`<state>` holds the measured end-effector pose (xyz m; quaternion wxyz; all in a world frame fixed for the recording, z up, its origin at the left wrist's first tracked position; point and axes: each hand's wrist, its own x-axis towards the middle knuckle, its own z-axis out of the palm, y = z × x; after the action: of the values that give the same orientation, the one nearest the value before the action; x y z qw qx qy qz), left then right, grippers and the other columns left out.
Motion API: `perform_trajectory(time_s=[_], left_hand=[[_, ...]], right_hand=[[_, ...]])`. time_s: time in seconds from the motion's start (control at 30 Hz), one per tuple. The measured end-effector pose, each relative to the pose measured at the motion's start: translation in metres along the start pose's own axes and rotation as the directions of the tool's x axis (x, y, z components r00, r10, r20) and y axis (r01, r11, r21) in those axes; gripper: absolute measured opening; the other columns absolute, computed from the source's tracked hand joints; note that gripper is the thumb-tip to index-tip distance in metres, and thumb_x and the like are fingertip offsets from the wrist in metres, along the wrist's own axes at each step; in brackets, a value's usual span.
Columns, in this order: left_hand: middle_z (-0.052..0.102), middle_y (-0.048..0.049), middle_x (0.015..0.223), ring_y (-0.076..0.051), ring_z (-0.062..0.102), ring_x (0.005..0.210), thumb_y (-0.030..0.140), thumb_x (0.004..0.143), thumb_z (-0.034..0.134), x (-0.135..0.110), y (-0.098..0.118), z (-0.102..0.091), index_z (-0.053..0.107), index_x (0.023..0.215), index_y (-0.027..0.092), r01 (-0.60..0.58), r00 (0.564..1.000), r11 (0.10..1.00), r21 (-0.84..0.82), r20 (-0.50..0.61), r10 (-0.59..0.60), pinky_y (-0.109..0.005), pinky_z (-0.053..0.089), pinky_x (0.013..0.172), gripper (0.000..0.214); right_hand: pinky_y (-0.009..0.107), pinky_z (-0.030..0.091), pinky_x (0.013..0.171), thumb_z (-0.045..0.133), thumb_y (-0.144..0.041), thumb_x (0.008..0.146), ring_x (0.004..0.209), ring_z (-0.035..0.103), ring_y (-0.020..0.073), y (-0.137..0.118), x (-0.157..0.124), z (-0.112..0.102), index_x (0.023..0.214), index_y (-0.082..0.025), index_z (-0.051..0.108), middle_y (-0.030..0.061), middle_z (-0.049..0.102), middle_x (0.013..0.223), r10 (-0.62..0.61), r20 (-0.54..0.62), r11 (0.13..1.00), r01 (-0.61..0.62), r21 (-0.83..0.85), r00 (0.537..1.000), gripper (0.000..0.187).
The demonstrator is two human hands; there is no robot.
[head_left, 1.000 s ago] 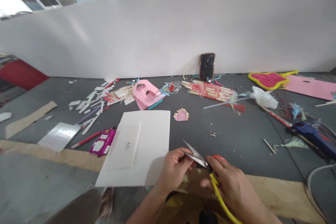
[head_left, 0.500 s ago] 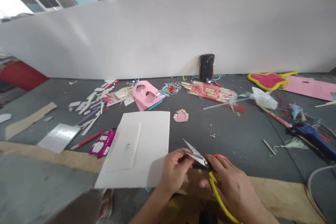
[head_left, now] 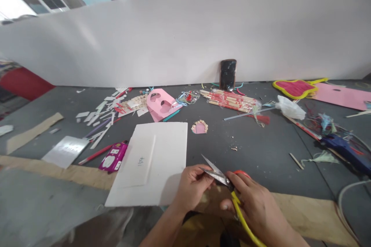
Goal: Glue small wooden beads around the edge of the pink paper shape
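Note:
My right hand point(head_left: 255, 200) is closed on a pair of scissors point(head_left: 222, 177) with a red handle and a yellow one, the blades apart and pointing up and left. Beside the blades my left hand point(head_left: 193, 185) is pinched; what its fingers hold is too small and too covered to name. Just left of that hand lies a white board point(head_left: 171, 150) with a smaller marked panel on it. Ahead of the hands a small pink piece point(head_left: 199, 128) is edged with pale round bits, and several tiny bits point(head_left: 234, 148) lie to its right.
A phone point(head_left: 228, 74) leans on the white partition point(head_left: 174, 42). Packs of wooden sticks point(head_left: 232, 100), a pink card with holes point(head_left: 162, 104), white strips point(head_left: 97, 114) and a purple packet point(head_left: 113, 157) lie around. A blue glue gun point(head_left: 344, 152) and its cable are at right.
The hands and scissors have hardly moved, the blades still apart by the left fingers. At lower left, the foot seen earlier is out of sight and a dark shape is blurred.

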<state>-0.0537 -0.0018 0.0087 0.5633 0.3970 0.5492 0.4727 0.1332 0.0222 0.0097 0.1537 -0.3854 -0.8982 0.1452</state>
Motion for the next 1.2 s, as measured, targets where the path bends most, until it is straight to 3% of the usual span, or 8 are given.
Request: perform_trajectory(time_s=[0.13, 0.3, 0.53, 0.8, 1.03, 1.2], left_hand=[[0.060, -0.0017, 0.059, -0.012, 0.053, 0.053, 0.034, 0.076, 0.064, -0.002, -0.007, 0.001, 0.066, 0.069, 0.014, 0.041, 0.999, 0.999, -0.011, -0.036, -0.041, -0.022, 0.041, 0.052, 0.021], [0.063, -0.0024, 0.066, -0.013, 0.056, 0.060, 0.032, 0.080, 0.061, -0.003, -0.014, 0.004, 0.066, 0.073, 0.015, 0.007, 0.998, 1.000, 0.020, -0.061, -0.006, -0.022, 0.043, 0.056, 0.019], [0.061, -0.0014, 0.066, -0.012, 0.054, 0.059, 0.031, 0.082, 0.059, -0.003, -0.010, 0.004, 0.064, 0.074, 0.015, -0.068, 0.994, 0.996, 0.060, -0.080, 0.072, -0.022, 0.042, 0.058, 0.020], [0.056, -0.0005, 0.058, -0.012, 0.050, 0.055, 0.033, 0.081, 0.059, -0.002, -0.005, 0.002, 0.062, 0.062, 0.015, -0.046, 0.999, 0.999, 0.028, -0.014, 0.047, -0.021, 0.038, 0.053, 0.026], [0.056, -0.0006, 0.053, -0.011, 0.048, 0.050, 0.035, 0.076, 0.062, 0.001, 0.005, -0.001, 0.062, 0.062, 0.015, 0.027, 0.999, 0.999, 0.034, 0.035, -0.028, -0.022, 0.038, 0.052, 0.024], [0.057, -0.0009, 0.056, -0.012, 0.051, 0.053, 0.035, 0.079, 0.060, 0.003, -0.001, -0.001, 0.063, 0.067, 0.015, 0.020, 1.000, 0.999, 0.041, 0.021, -0.021, -0.021, 0.039, 0.052, 0.024]], right_hand=[[0.028, 0.051, 0.055, 0.045, -0.036, 0.091, 0.066, 0.068, 0.0205, -0.001, -0.002, 0.001, 0.106, -0.019, 0.058, 0.0084, 0.071, 0.084, 0.021, -0.002, 1.000, -0.021, 0.021, 1.000, 0.027], [0.028, 0.049, 0.051, 0.042, -0.030, 0.091, 0.061, 0.067, 0.0207, 0.000, -0.003, 0.002, 0.099, -0.019, 0.058, 0.0070, 0.070, 0.079, 0.034, 0.012, 0.999, -0.034, -0.013, 0.999, 0.022], [0.030, 0.053, 0.062, 0.053, -0.037, 0.085, 0.076, 0.068, 0.0229, 0.001, -0.002, 0.002, 0.114, -0.019, 0.055, 0.0106, 0.070, 0.093, 0.057, 0.032, 0.998, -0.057, -0.024, 0.998, 0.035], [0.036, 0.053, 0.065, 0.061, -0.050, 0.079, 0.080, 0.066, 0.0257, -0.003, 0.001, -0.007, 0.114, -0.019, 0.054, 0.0110, 0.065, 0.094, 0.055, 0.071, 0.997, -0.058, 0.044, 0.996, 0.048], [0.033, 0.054, 0.064, 0.055, -0.045, 0.083, 0.078, 0.068, 0.0245, -0.002, -0.001, -0.001, 0.114, -0.018, 0.055, 0.0119, 0.068, 0.095, 0.046, 0.031, 0.997, -0.048, 0.057, 0.998, 0.041], [0.032, 0.054, 0.059, 0.045, -0.035, 0.090, 0.072, 0.069, 0.0235, -0.001, 0.000, 0.004, 0.112, -0.016, 0.055, 0.0107, 0.071, 0.088, 0.012, -0.013, 1.000, -0.012, 0.012, 1.000, 0.031]])
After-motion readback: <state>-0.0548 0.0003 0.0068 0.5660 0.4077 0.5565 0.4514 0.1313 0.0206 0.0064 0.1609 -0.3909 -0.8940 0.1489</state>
